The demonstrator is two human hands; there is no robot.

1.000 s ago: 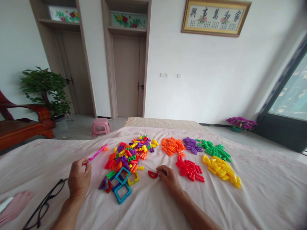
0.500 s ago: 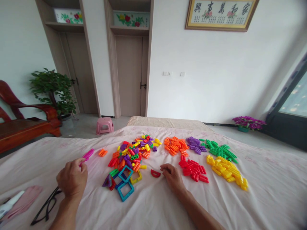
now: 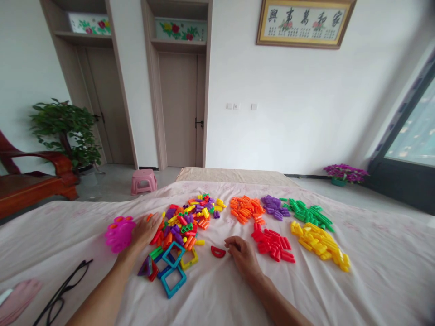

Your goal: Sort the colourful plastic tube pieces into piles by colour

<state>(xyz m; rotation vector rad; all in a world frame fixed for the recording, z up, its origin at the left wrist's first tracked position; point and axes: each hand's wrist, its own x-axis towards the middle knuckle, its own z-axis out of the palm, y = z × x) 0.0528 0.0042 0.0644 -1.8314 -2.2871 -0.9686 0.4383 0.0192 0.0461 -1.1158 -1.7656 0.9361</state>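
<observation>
My left hand point(image 3: 147, 231) reaches to the left edge of a mixed heap of colourful plastic pieces point(image 3: 183, 222), fingers stretched out and partly over a few orange pieces point(image 3: 149, 217). Beside its wrist lies a bright pink scalloped piece point(image 3: 118, 234) with orange spots on it. My right hand point(image 3: 243, 254) rests on the cloth with loosely bent fingers, thumb and fingertips slightly apart. Nothing shows between them. Just left of its fingertips is a red half-ring piece point(image 3: 218, 251). Square frames, two of them light blue point(image 3: 173, 281), lie at the heap's near side.
Single-colour piles spread to the right: orange point(image 3: 246, 207), purple point(image 3: 274, 206), green point(image 3: 311, 213), red point(image 3: 272, 243) and yellow point(image 3: 321, 242). Black-framed glasses point(image 3: 63, 290) and a pink cloth point(image 3: 20, 296) lie at the near left. A pink stool point(image 3: 144, 181) stands beyond the bed-like surface.
My left hand has let go of the pink piece, which now lies flat on the cloth, and has moved right to the heap. The right hand stays in place. The view has shifted slightly.
</observation>
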